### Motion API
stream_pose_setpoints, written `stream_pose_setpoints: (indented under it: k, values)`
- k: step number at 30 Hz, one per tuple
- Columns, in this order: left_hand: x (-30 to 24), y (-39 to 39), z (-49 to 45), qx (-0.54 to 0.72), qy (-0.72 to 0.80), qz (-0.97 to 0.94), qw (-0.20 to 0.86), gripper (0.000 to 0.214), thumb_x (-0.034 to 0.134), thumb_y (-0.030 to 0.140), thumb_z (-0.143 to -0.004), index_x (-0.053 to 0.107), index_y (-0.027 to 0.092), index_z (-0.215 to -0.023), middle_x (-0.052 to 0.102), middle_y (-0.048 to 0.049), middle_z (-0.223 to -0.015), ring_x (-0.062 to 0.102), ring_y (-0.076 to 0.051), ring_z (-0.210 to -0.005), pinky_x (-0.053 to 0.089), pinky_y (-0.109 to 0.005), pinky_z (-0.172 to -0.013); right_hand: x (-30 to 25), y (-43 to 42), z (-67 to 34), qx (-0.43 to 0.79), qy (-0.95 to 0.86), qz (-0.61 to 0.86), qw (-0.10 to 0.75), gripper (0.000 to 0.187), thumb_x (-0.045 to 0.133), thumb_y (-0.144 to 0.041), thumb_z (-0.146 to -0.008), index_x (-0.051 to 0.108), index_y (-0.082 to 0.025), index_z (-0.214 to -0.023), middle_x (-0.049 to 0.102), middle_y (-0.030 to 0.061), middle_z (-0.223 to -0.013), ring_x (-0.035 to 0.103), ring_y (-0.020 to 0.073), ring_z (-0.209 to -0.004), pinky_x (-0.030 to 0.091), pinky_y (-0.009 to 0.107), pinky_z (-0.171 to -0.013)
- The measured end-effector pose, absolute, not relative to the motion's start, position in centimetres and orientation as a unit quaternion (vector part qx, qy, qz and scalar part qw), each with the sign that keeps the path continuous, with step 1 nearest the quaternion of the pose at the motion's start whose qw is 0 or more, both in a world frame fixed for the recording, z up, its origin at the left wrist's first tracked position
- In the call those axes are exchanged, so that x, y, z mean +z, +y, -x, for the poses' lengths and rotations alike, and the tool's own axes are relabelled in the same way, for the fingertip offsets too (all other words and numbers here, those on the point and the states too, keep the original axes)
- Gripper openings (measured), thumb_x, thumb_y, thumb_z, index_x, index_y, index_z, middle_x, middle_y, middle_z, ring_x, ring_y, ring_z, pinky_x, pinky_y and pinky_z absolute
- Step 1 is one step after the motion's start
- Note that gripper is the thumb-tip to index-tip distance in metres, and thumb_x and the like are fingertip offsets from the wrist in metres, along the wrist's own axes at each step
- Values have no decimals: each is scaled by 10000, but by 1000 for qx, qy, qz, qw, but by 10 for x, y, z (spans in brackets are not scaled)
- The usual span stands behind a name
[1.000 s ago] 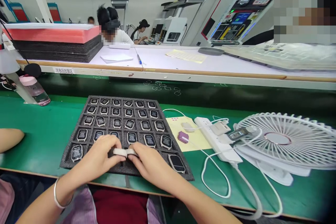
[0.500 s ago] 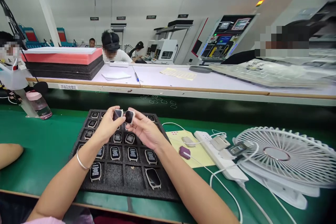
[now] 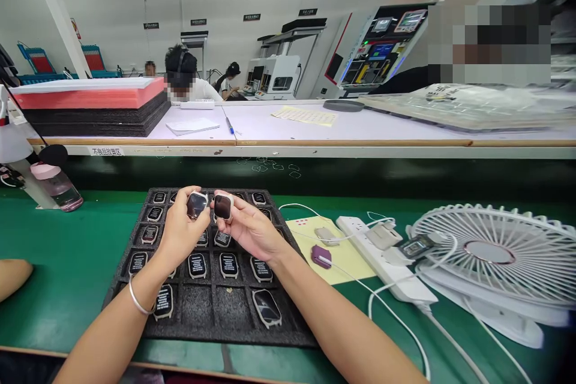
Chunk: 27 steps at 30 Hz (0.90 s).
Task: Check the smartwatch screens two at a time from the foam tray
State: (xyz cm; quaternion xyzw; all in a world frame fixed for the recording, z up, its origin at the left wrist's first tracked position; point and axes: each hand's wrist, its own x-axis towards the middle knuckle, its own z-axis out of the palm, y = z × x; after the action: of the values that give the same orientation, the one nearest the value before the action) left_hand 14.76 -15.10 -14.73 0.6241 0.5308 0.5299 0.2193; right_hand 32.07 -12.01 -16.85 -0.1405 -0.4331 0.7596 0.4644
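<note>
The left hand grips in its fingers the left watch, the right hand the right watch just beside, long axes roughly toward the tray's far edge.

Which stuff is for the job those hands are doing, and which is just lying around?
Seems part of the job:
one watch in the left hand
another watch in the right hand
black foam tray
watches in the tray

Probably just lying around:
white fan
pink-lidded bottle
blue pen
</note>
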Motion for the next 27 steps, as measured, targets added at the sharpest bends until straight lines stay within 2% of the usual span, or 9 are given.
stream_pose_setpoints:
  k: [4,9,17,27]
  values:
    - [-153,-149,-150,537,534,-614,221,391,608,288,-796,574,188,-1173,669,-24,-913,610,-161,-723,481,-284,-667,-174,-118,-318,778,-406,136,460,420,876,-350,-802,754,-212,-1179,744,65,-1068,617,118,-726,519,268,-708]
    - [-154,-150,-152,533,538,-619,208,386,589,270,-773,578,186,-1149,669,-37,-927,617,-180,-763,477,-297,-679,-176,-118,-317,787,-403,131,448,412,872,-331,-802,753,-190,-1170,732,50,-1003,617,111,-714,521,253,-696]
    - [-154,-151,-153,537,536,-618,203,371,575,228,-769,571,191,-1139,664,-23,-901,600,-171,-727,472,-297,-679,-176,-119,-318,779,-408,148,452,391,832,-301,-823,734,-207,-1189,736,60,-1049,608,123,-719,521,279,-710]
    - [-153,-152,-154,551,527,-607,221,360,604,274,-786,565,194,-1134,644,-11,-877,600,-164,-723,479,-291,-679,-174,-123,-318,781,-406,135,456,441,901,-368,-765,766,-238,-1165,749,45,-1051,625,126,-719,516,274,-721]
